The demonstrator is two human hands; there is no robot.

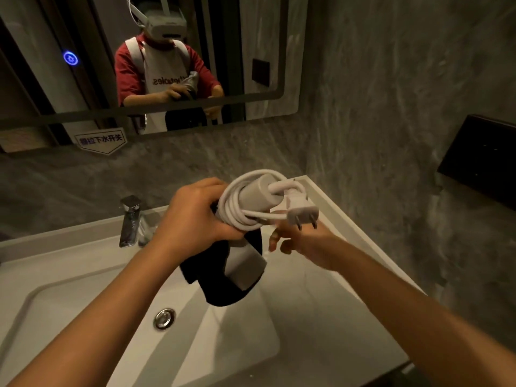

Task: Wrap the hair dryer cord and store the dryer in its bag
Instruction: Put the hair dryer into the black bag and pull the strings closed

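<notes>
A light grey hair dryer point(258, 195) is held above the sink, its handle pointing up and to the right. Its white cord point(233, 212) is coiled in several loops around the handle, and the two-pin plug point(303, 215) sticks out at the right. My left hand point(192, 219) is closed around the dryer and the cord loops. The dryer's lower body point(244, 268) hangs against a black bag point(223, 286) that droops under my left hand. My right hand point(301, 241) sits just below the plug with fingers loosely spread; whether it touches the cord or bag is hidden.
A white basin point(83, 303) with a metal drain point(164, 318) lies below. A chrome tap point(129, 220) stands at the back left. A mirror point(265, 37) hangs on the grey stone wall. A black box point(483, 160) is mounted on the right wall.
</notes>
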